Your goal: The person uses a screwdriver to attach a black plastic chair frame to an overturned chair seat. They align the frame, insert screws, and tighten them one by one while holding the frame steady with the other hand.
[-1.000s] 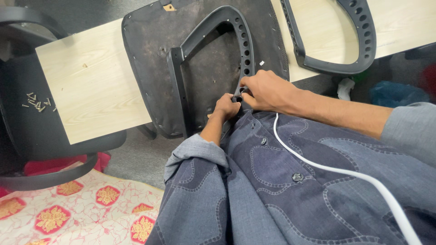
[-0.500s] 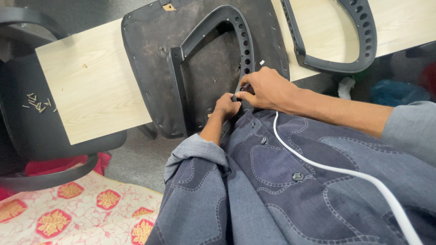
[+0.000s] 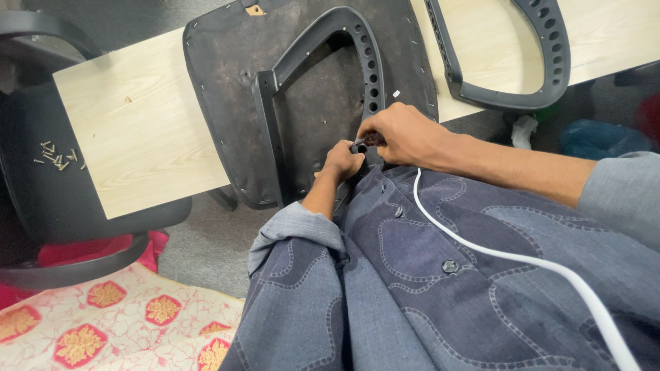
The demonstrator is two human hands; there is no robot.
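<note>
A dark chair seat base (image 3: 227, 82) lies upside down on a pale wooden board (image 3: 137, 130). A black plastic armrest (image 3: 302, 62) with a row of holes rests on it. My right hand (image 3: 405, 134) is closed around a small dark tool (image 3: 368, 141) at the near end of the armrest. Just below it, my left hand (image 3: 342, 163) pinches something at the same spot, pressed against the seat base edge. What the left fingers hold is hidden. Both forearms come out of blue-grey sleeves.
A second black armrest (image 3: 522, 62) lies on the board at the upper right. Several loose screws (image 3: 58, 156) sit on a black chair seat (image 3: 48, 199) at the left. A white cable (image 3: 509, 257) crosses my lap. A patterned mat (image 3: 103, 316) covers the floor at lower left.
Both hands stay at the near end of the armrest with only slight finger movement. Nothing else has moved.
</note>
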